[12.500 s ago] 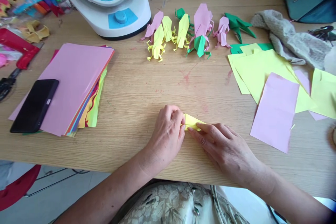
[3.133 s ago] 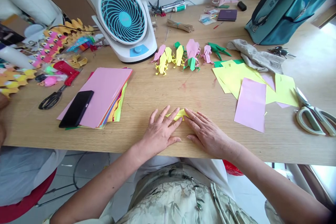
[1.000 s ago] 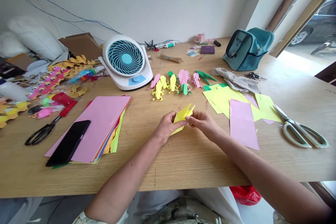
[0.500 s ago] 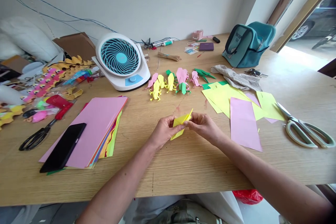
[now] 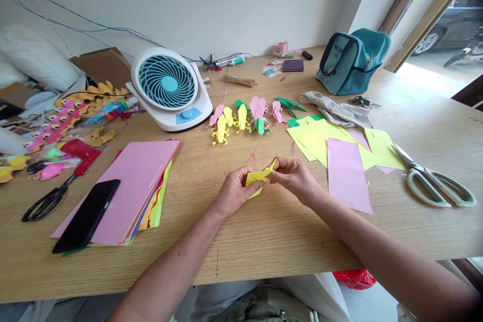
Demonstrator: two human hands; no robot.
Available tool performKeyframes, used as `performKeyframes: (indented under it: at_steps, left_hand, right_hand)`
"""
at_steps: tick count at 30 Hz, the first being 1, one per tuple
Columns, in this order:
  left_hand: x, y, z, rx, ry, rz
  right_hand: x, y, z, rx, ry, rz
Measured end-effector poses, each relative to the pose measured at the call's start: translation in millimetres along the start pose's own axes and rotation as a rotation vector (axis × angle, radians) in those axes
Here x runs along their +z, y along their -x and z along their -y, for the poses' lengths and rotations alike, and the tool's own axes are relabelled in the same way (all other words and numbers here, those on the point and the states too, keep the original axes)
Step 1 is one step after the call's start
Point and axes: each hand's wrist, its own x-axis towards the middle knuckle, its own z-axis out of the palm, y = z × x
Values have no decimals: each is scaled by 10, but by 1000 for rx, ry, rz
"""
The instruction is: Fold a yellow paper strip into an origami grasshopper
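A small folded yellow paper piece (image 5: 257,179) is held just above the wooden table (image 5: 287,231), in front of me. My left hand (image 5: 234,191) pinches its left side with closed fingers. My right hand (image 5: 295,177) pinches its right end, fingers curled around the fold. Behind them stands a row of finished origami figures (image 5: 247,118) in pink, yellow and green. Loose yellow and pink sheets (image 5: 341,153) lie to the right of my hands.
A stack of coloured paper (image 5: 130,186) with a black phone (image 5: 87,215) on it lies at the left. A white and blue fan (image 5: 169,88) stands behind it. Black scissors (image 5: 47,203) lie far left, grey-green scissors (image 5: 433,185) far right. A teal bag (image 5: 350,62) and a grey cloth (image 5: 335,108) sit at the back right.
The yellow piece was pressed flat on the table, then lifted; both hands now pinch it closer together, and it has folded narrower. My view has risen and shifted slightly.
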Motion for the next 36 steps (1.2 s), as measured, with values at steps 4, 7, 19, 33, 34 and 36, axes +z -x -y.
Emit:
performKeyframes:
  at_steps: [4, 7, 19, 33, 34, 36]
  left_hand:
    - [2, 10, 8, -11, 2, 21]
    - [6, 21, -6, -24, 13, 32]
    - [36, 54, -31, -83, 29, 69]
    - [64, 68, -60, -164, 329, 17]
    - [66, 66, -66, -153, 340, 0]
    - [62, 63, -70, -126, 330, -19]
  right_hand:
    - [-16, -11, -13, 6, 13, -8]
    - [-23, -15, -9, 15, 20, -1]
    - [-49, -3, 29, -34, 85, -47]
    - [-88, -7, 26, 11, -5, -25]
    - [-52, 7, 14, 21, -15, 43]
    - [14, 26, -14, 37, -44, 131]
